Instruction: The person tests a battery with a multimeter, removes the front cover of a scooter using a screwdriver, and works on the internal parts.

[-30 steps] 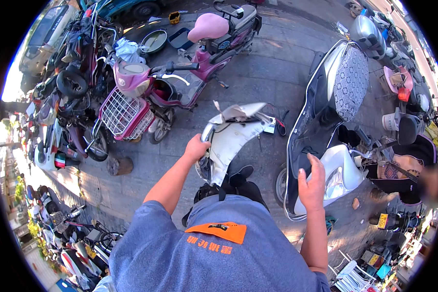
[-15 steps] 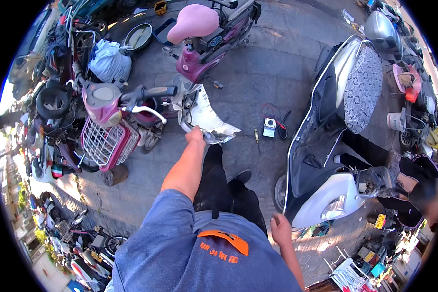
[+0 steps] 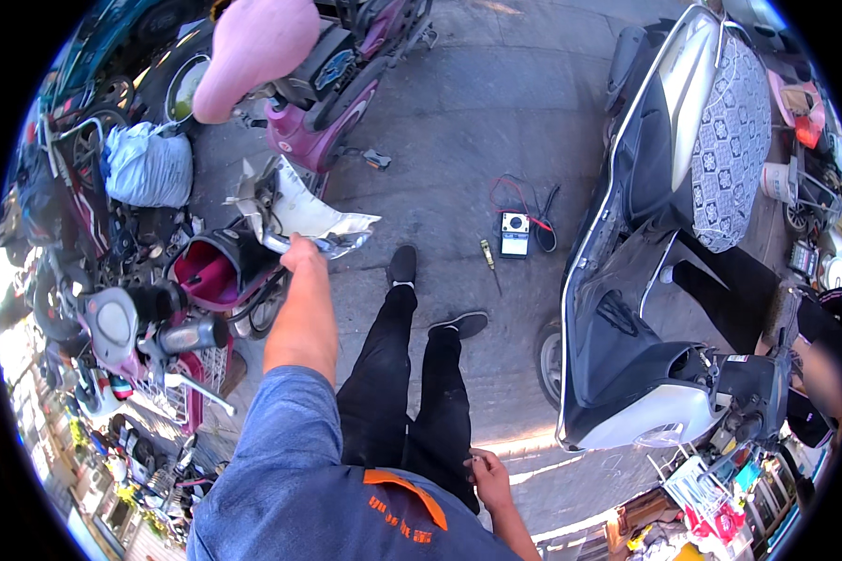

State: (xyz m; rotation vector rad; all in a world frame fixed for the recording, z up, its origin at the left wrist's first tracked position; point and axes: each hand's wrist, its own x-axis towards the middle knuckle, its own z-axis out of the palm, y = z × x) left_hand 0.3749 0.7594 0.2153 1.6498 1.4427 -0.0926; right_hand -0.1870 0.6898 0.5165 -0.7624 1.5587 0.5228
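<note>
My left hand is closed on the lower edge of a curved silver-white scooter body panel, held out ahead and to the left. The panel's inner side faces up, with darker parts at its left end. Low beside my right thigh hangs my right hand, fingers curled together; whether something small sits in them is hidden. Farther off on the pavement lie a multimeter with red and black leads and a screwdriver.
A white and black scooter with a patterned seat cover stands at right, a person beside it. At left is a pink electric bike, with a purple one closer to me. A pale blue bag sits beyond them.
My view has turned and shifted; both feet now show. The panel stays in my left hand. My right hand has come in from the side to my thigh.
</note>
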